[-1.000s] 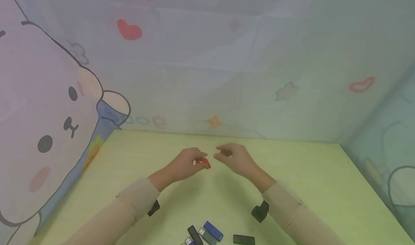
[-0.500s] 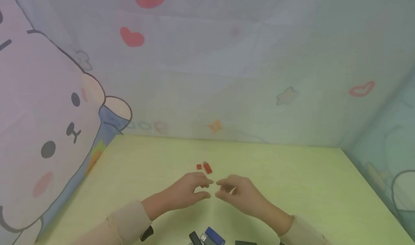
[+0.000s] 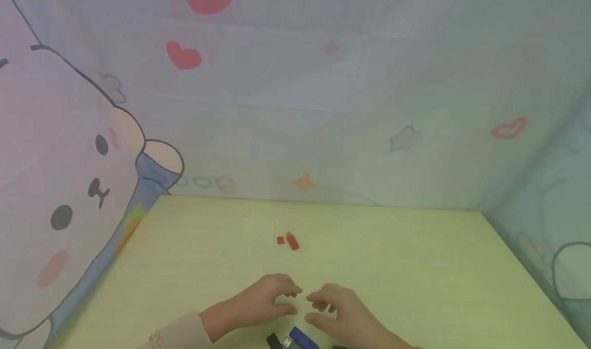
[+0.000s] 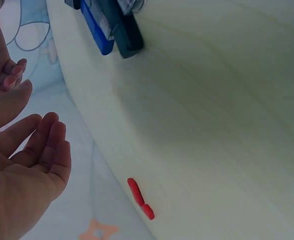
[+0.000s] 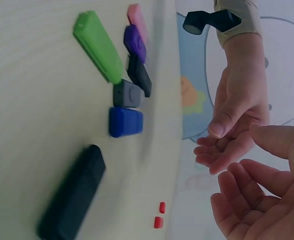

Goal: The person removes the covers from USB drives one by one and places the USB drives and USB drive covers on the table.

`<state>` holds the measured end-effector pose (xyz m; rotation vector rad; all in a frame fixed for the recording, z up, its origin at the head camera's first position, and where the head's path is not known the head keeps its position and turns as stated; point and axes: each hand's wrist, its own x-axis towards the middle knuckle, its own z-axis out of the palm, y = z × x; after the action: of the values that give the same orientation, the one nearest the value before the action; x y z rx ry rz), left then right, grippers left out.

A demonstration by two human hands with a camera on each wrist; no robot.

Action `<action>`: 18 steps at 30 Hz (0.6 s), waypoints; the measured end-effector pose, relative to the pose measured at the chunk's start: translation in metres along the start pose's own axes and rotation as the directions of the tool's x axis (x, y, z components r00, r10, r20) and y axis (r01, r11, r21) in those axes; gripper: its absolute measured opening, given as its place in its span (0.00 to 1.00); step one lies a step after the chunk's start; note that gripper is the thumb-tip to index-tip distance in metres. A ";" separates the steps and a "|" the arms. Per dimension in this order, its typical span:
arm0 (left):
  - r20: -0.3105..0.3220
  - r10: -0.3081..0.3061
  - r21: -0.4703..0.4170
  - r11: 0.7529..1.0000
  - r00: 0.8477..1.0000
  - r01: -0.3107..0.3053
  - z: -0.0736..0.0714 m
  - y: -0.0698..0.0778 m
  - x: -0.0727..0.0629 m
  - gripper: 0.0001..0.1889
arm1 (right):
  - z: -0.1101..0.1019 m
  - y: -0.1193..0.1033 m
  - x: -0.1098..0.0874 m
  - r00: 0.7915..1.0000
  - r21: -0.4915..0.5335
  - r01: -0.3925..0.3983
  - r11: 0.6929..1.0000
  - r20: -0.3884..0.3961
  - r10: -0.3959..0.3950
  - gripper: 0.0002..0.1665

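Observation:
A red USB stick (image 3: 293,241) with its plug bare lies on the far part of the table, beside its small red cap (image 3: 280,240). Nearer the front edge, my left hand (image 3: 263,300) hovers with fingers and thumb loosely bent and apart, holding nothing. Facing it across a small gap is my right hand (image 3: 343,310), also relaxed and bare. Just below the hands in the head view are a blue USB stick (image 3: 303,337), a grey one (image 5: 127,93) and a black one (image 3: 274,341). A larger dark stick (image 5: 73,195) lies apart from them.
In the right wrist view a green stick (image 5: 98,47), a purple one (image 5: 135,43) and a pink one (image 5: 137,21) continue the group. The pale yellow-green table (image 3: 415,267) meets a printed cloth backdrop (image 3: 286,82) at its far edge.
The left hand has let go of the red USB stick and cap, which now lie on the table. Both hands have drawn back toward the front, over the group of sticks.

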<state>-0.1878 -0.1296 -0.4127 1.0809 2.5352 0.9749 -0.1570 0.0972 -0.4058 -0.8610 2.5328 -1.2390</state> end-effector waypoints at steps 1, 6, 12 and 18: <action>0.007 0.004 -0.001 1.000 1.000 -0.004 0.002 -0.001 0.000 0.16 | 0.002 0.001 -0.001 1.000 0.005 -0.009 1.000 0.016 0.009 0.20; 0.040 0.023 -0.008 1.000 0.999 -0.023 0.008 -0.006 0.000 0.15 | 0.011 0.008 -0.004 0.995 0.020 -0.068 0.997 0.080 0.066 0.19; 0.083 -0.003 -0.036 0.999 0.997 0.006 0.013 -0.010 0.001 0.15 | 0.020 0.016 -0.002 0.970 0.052 -0.195 0.979 0.157 0.185 0.18; 0.123 -0.038 -0.047 0.998 0.992 0.044 0.021 -0.015 0.003 0.15 | 0.027 0.023 0.002 0.944 0.033 -0.273 0.961 0.199 0.261 0.17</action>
<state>-0.1897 -0.1248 -0.4381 1.0368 2.4137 0.9265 -0.1570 0.0894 -0.4410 -0.5689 2.3497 -1.0841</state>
